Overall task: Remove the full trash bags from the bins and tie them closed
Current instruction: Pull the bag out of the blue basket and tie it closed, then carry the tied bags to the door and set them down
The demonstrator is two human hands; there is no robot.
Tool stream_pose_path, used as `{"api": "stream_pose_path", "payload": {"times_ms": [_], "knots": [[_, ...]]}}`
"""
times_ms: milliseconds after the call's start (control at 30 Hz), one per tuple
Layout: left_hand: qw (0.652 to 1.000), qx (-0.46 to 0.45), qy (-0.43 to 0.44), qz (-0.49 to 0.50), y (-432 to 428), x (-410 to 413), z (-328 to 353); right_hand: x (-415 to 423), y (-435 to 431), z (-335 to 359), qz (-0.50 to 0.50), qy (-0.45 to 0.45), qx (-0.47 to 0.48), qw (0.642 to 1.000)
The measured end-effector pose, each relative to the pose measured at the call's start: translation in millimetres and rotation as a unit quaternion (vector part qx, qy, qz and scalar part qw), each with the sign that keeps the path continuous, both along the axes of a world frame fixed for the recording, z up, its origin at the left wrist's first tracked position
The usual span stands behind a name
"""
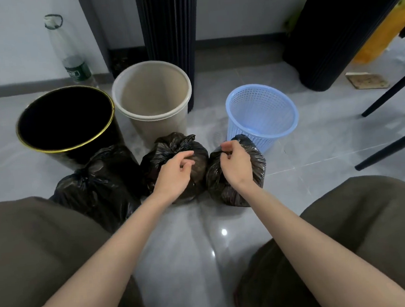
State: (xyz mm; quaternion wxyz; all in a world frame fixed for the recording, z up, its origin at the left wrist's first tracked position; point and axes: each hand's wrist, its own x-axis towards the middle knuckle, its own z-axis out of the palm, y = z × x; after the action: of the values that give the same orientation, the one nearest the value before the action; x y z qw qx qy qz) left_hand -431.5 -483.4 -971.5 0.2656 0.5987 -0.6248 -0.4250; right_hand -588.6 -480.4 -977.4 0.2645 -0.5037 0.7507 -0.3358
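Left hand (177, 171) hangs loosely curled above the middle bag (169, 151); right hand (233, 161) pinches the right bag (255, 159) at its top.

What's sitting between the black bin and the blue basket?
In the head view, the beige bin stands between the black bin and the blue basket, set slightly farther back.

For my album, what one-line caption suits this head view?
Three empty bins behind three black trash bags on the floor; both hands rest on two.

no text can be read; the green label on the plastic bottle (76, 70) is too blurred.
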Motion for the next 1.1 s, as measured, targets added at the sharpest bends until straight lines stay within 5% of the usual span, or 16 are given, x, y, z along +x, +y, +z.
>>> {"api": "stream_pose_path", "payload": {"times_ms": [233, 600, 833, 1100], "knots": [[0.995, -0.099, -0.017, 0.013, -1.9, 45.4, 80.1, 42.2, 2.1, 78.7, 0.110, -0.004, -0.048, 0.993], [0.994, -0.093, -0.004, 0.059, 3.7, 133.1, 169.5, 87.1, -10.7, 160.2, 0.297, 0.072, 0.064, 0.950], [0.993, -0.035, -0.050, 0.099, -11.2, 186.6, 131.8, 107.5, -47.9, 134.2, 0.312, 0.110, 0.125, 0.935], [0.974, 0.049, -0.215, 0.045, -32.4, 231.2, 27.0, 104.9, -82.1, 27.4, 0.274, 0.207, 0.193, 0.919]]}}
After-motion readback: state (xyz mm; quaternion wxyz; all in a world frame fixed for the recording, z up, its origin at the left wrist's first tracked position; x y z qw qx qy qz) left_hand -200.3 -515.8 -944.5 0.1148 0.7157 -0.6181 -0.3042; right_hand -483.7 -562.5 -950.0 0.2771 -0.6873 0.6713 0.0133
